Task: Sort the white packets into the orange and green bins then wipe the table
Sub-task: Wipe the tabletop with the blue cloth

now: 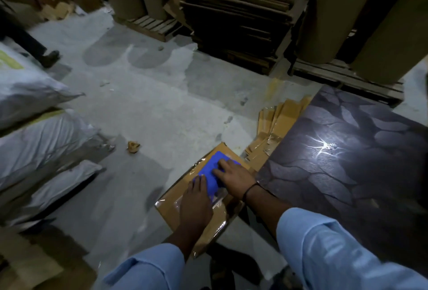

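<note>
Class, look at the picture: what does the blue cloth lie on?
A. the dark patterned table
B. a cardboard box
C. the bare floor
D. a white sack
B: the blue cloth lies on top of the cardboard box, beside the table, under the left hand and right hand.

A rumpled blue cloth [214, 170] lies atop a taped cardboard box [172, 206], just beside the dark, leaf-patterned desk [347, 185].

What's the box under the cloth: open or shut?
Shut: the box top is flat and taped, the cloth lying on it.
</note>
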A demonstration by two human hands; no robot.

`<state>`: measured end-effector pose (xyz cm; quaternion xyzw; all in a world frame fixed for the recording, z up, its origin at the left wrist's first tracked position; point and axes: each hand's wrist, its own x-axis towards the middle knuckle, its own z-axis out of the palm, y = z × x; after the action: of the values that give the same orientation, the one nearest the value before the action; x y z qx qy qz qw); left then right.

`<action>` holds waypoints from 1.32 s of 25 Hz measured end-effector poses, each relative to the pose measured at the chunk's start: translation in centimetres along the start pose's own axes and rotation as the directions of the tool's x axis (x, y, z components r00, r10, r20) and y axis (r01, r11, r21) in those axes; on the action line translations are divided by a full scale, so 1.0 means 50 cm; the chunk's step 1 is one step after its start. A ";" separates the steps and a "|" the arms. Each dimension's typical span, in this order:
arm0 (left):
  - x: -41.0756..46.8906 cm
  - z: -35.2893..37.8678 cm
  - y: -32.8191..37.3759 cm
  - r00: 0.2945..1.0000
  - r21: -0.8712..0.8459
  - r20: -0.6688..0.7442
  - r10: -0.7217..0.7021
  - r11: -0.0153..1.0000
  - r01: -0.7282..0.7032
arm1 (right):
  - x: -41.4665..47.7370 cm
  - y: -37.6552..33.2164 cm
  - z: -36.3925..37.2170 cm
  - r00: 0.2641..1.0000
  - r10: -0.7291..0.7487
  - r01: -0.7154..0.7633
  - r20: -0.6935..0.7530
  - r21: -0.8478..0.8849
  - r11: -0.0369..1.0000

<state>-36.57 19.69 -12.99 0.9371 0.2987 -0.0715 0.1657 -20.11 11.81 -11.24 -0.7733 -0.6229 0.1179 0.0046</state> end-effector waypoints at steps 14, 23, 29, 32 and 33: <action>-0.010 0.038 -0.035 0.995 0.036 0.039 -0.091 0.995 0.089 | 0.055 -0.020 0.053 0.978 0.027 -0.008 0.207 -0.092 0.996; 0.027 0.043 -0.063 0.989 -0.084 0.067 -0.135 0.987 0.141 | 0.093 0.004 0.073 0.990 -0.077 0.103 0.117 -0.232 0.967; 0.010 0.043 -0.042 1.000 -0.139 -0.014 -0.022 0.990 0.019 | 0.055 0.011 0.080 0.982 -0.088 0.126 0.167 -0.232 0.964; 0.012 0.053 -0.034 0.978 -0.155 0.207 -0.005 0.987 0.038 | 0.046 0.015 0.076 0.962 -0.040 0.094 0.269 -0.191 0.977; 0.015 0.054 -0.033 0.960 -0.177 0.280 -0.017 0.982 0.069 | 0.047 0.014 0.076 0.952 -0.028 0.079 0.306 -0.155 0.985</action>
<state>-37.01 20.40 -16.14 0.8917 0.2982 -0.1777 0.2905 -19.70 13.41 -15.44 -0.7268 -0.6445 0.1826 -0.1518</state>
